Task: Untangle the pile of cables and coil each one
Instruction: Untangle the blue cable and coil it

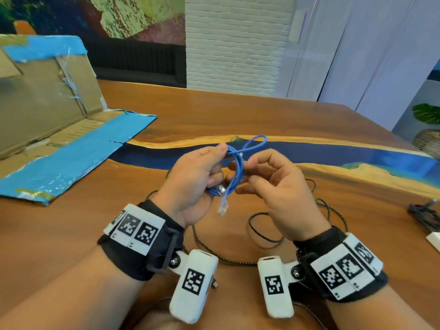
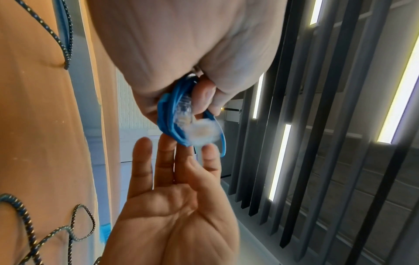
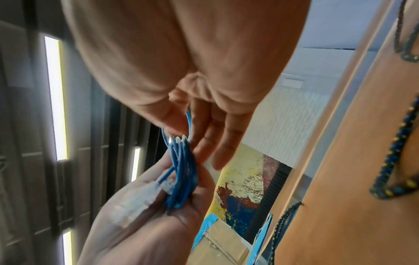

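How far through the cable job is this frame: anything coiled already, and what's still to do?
In hand: the left hand grips the blue cable gathered into loops, a clear plug dangling, while the right hand works the top loop. Possibly done: a dark cable bundle lies at the table's right edge, though too unclear to confirm. Left: the braided cable still sprawls loose beneath the hands.
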The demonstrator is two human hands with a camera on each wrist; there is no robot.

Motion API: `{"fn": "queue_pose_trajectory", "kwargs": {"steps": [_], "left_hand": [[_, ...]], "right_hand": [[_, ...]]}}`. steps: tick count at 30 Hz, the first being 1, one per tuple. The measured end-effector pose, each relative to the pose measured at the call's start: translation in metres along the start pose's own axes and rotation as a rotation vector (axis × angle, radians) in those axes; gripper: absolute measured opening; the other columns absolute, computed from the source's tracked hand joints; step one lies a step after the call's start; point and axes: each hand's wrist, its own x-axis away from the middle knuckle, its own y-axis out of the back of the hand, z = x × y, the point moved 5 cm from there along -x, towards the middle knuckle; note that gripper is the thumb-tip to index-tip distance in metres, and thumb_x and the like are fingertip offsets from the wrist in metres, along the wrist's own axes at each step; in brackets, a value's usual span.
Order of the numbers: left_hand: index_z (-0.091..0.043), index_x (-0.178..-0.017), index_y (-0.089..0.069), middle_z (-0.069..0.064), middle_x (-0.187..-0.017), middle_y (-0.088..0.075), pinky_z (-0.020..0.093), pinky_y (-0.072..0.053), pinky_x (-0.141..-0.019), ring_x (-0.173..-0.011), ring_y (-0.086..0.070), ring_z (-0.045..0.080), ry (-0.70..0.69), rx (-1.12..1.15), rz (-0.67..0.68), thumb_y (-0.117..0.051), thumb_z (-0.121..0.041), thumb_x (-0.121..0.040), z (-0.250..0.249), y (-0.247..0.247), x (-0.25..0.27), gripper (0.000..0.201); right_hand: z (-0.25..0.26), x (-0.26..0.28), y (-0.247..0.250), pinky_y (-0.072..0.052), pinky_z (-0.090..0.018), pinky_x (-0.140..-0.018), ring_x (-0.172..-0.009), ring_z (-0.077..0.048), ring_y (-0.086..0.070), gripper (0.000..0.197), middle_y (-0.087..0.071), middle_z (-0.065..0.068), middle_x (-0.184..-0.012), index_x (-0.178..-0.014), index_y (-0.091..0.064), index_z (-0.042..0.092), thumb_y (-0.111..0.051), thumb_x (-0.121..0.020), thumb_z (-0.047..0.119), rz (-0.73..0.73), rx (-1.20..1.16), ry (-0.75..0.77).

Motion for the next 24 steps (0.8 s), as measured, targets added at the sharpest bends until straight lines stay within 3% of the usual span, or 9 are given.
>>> {"fn": "queue_pose_trajectory", "kwargs": {"steps": [3, 6, 9, 11, 15, 20, 24], "left_hand": [[-0.011, -0.077, -0.051, -0.003, -0.055, -0.024, 0.036, -0.034, -0.071, -0.048, -0.023, 0.012, -0.031, 0.006, -0.046, -0.051, -0.024, -0.106, -0.003, 0.004, -0.001, 0.031], [-0.01, -0.071, -0.059, -0.001, -0.053, -0.027, 0.032, -0.044, -0.069, -0.05, -0.025, 0.014, -0.037, -0.003, -0.067, -0.05, -0.025, -0.106, -0.003, 0.002, 0.002, 0.039], [-0.003, -0.094, -0.06, -0.002, -0.056, -0.036, 0.027, -0.037, -0.065, -0.046, -0.03, 0.009, -0.029, 0.006, -0.024, -0.05, -0.024, -0.106, -0.003, -0.003, 0.003, 0.026], [-0.007, -0.107, -0.056, -0.001, -0.061, -0.031, 0.022, -0.035, -0.058, -0.047, -0.028, 0.007, -0.025, -0.004, -0.003, -0.051, -0.024, -0.105, -0.001, -0.004, 0.004, 0.019], [-0.009, -0.109, -0.056, -0.001, -0.062, -0.025, 0.029, -0.029, -0.059, -0.051, -0.025, 0.01, -0.029, -0.052, 0.018, -0.051, -0.025, -0.105, -0.001, -0.006, 0.005, 0.017], [-0.014, -0.084, -0.056, -0.003, -0.058, -0.025, 0.026, -0.03, -0.054, -0.049, -0.025, 0.009, -0.018, -0.067, 0.019, -0.051, -0.025, -0.105, -0.002, -0.008, 0.007, 0.024], [-0.016, -0.077, -0.059, -0.003, -0.057, -0.027, 0.029, -0.028, -0.06, -0.048, -0.025, 0.009, -0.017, -0.048, 0.031, -0.052, -0.022, -0.105, -0.001, -0.007, 0.005, 0.029]], "right_hand": [[0.007, 0.005, -0.01, -0.059, -0.044, -0.087, -0.115, -0.023, -0.063, 0.042, -0.07, -0.004, -0.12, -0.116, -0.072, 0.018, -0.063, -0.087, -0.012, 0.212, 0.178, 0.063], [0.006, 0.006, -0.015, -0.057, -0.043, -0.095, -0.125, -0.017, -0.059, 0.051, -0.062, 0.006, -0.13, -0.122, -0.074, 0.027, -0.075, -0.083, -0.006, 0.268, 0.235, 0.035], [0.003, 0.003, -0.013, -0.057, -0.043, -0.093, -0.117, -0.02, -0.063, 0.053, -0.065, 0.005, -0.124, -0.127, -0.072, 0.027, -0.079, -0.082, -0.001, 0.209, 0.267, 0.056], [0.002, 0.001, -0.011, -0.059, -0.042, -0.088, -0.105, -0.023, -0.068, 0.049, -0.07, -0.001, -0.116, -0.125, -0.073, 0.021, -0.081, -0.081, 0.0, 0.132, 0.237, 0.068], [0.004, 0.002, -0.007, -0.058, -0.031, -0.085, -0.1, -0.016, -0.072, 0.04, -0.078, 0.001, -0.106, -0.113, -0.077, 0.016, -0.084, -0.077, 0.001, 0.005, 0.153, 0.106], [0.005, 0.002, -0.007, -0.057, -0.041, -0.093, -0.105, -0.019, -0.071, 0.049, -0.077, 0.001, -0.111, -0.122, -0.073, 0.017, -0.082, -0.079, -0.004, 0.015, 0.145, 0.135], [0.009, 0.002, -0.008, -0.057, -0.025, -0.084, -0.095, -0.009, -0.072, 0.036, -0.078, 0.004, -0.101, -0.115, -0.075, 0.01, -0.077, -0.083, -0.005, -0.015, 0.082, 0.156]]}}
